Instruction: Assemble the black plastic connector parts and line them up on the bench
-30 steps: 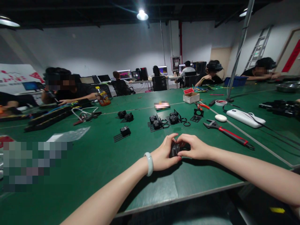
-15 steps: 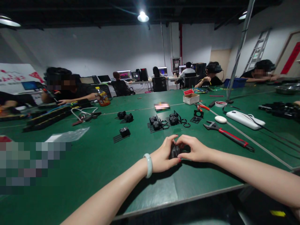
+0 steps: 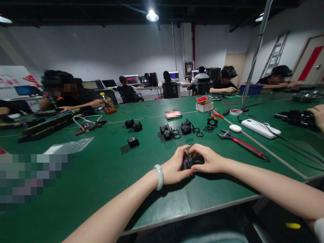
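Between both hands, close to the table's front edge, is a small black ridged part, mostly covered by fingers. My left hand, with a pale bangle at its wrist, is closed around the part's left side. My right hand grips it from the right with thumb and fingers. Beyond the hands lie similar black parts on slotted plates, along with black rings. A single black part on its slotted plate sits to the left. Farther right a black bracket with a round hole stands upright.
To the right lie an adjustable wrench, a white power bank with a cable, and a white oval object. A small box stands farther back. A plastic bag is at left. Several people sit around the green table.
Both hands stay closed on the black part with hardly any movement. The whole view has shifted slightly. Another person's hand now shows at the right edge by black parts.
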`<state>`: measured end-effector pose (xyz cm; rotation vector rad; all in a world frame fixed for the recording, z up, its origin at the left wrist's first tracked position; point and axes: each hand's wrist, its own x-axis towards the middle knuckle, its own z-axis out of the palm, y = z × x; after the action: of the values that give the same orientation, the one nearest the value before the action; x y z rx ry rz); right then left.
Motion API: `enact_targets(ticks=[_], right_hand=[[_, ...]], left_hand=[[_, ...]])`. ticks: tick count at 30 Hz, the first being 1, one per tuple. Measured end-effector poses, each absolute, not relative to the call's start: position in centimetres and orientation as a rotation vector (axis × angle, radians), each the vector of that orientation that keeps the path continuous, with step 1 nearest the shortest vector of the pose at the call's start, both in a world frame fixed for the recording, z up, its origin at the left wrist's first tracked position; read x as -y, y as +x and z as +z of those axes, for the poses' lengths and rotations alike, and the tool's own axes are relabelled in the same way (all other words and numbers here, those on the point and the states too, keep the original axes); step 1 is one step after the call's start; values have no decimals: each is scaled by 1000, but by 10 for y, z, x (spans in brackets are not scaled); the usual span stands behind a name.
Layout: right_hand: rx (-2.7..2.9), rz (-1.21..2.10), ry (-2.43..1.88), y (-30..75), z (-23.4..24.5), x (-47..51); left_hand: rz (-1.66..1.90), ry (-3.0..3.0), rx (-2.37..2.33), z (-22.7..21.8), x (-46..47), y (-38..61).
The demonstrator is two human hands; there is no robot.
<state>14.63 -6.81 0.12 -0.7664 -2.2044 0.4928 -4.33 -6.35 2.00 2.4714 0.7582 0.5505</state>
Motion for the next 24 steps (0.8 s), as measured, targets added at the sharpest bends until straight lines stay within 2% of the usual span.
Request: enact_targets(ticks=[8, 24], right_hand=[[2211, 504, -756, 145, 1, 67], [2110, 729, -749, 143, -7, 66]], left_hand=[[549, 2475, -762, 19, 61, -42], [573, 2464, -725, 17, 62, -43]])
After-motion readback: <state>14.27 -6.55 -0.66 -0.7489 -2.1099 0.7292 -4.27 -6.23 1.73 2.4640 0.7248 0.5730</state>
